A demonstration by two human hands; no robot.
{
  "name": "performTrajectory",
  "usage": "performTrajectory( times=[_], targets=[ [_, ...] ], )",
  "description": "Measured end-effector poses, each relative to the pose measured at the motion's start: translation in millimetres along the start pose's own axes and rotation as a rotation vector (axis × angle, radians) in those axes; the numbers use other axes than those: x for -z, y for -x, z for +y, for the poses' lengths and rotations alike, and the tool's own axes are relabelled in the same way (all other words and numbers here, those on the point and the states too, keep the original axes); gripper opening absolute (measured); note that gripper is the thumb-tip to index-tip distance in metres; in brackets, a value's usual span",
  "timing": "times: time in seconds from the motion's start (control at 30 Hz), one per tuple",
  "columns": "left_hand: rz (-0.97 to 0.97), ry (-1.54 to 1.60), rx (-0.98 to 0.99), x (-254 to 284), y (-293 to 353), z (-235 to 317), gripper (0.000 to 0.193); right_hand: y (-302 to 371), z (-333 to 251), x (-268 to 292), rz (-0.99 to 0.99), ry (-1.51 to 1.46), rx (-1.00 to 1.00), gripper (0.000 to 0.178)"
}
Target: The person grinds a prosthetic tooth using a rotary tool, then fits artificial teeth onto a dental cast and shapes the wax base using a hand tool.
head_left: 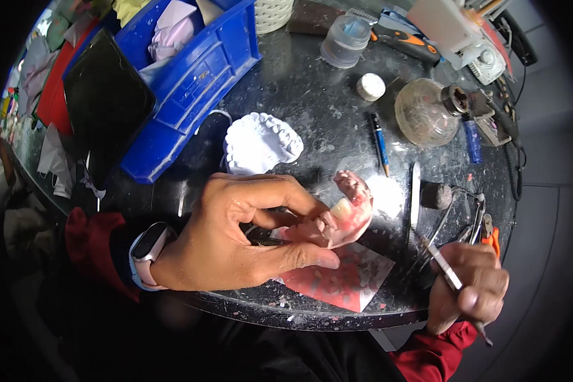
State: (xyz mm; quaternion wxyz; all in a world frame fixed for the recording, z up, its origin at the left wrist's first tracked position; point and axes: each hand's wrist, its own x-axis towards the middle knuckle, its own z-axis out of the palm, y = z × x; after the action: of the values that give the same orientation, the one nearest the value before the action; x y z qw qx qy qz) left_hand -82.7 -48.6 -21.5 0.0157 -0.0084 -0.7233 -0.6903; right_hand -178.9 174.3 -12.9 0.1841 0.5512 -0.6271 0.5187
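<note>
My left hand (235, 239) is closed round a pink wax denture base (344, 223), gripped between thumb and fingers. A pale yellowish tooth shows on the base. Off to the right, at the table's front edge, my right hand (470, 286) holds a thin metal dental carving tool (447, 270), its upper end pointing up and left. Below the denture base lies a sheet of paper (377, 285) strewn with pink shavings. A white plaster dental cast (259, 146) with moulded teeth sits just beyond my left hand.
A blue bin (194, 95) with crumpled papers and a dark flat screen (108, 105) stand at far left. Right of centre are a round glass bottle (423, 114), a blue pencil (380, 146), a white lid (370, 87), a clear jar (346, 44) and metal tweezers (414, 200).
</note>
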Motion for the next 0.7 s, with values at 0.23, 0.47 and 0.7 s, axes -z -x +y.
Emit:
performTrajectory(
  times=[0.23, 0.47, 0.7],
  targets=[
    [-0.021, -0.078, -0.094, 3.3, -0.4, -2.2, 0.027, 0.8, 2.8, -1.5, -0.248, -0.058, 0.107, 0.03],
    [-0.022, -0.118, -0.16, 2.6, -3.1, -4.4, 0.025, 2.7, -2.4, -10.7, -0.211, 0.035, 0.052, 0.022],
    [-0.008, -0.093, -0.166, 1.1, -2.6, -5.7, 0.024, 4.9, 0.1, -12.0, -0.163, 0.011, 0.095, 0.022]
  ],
)
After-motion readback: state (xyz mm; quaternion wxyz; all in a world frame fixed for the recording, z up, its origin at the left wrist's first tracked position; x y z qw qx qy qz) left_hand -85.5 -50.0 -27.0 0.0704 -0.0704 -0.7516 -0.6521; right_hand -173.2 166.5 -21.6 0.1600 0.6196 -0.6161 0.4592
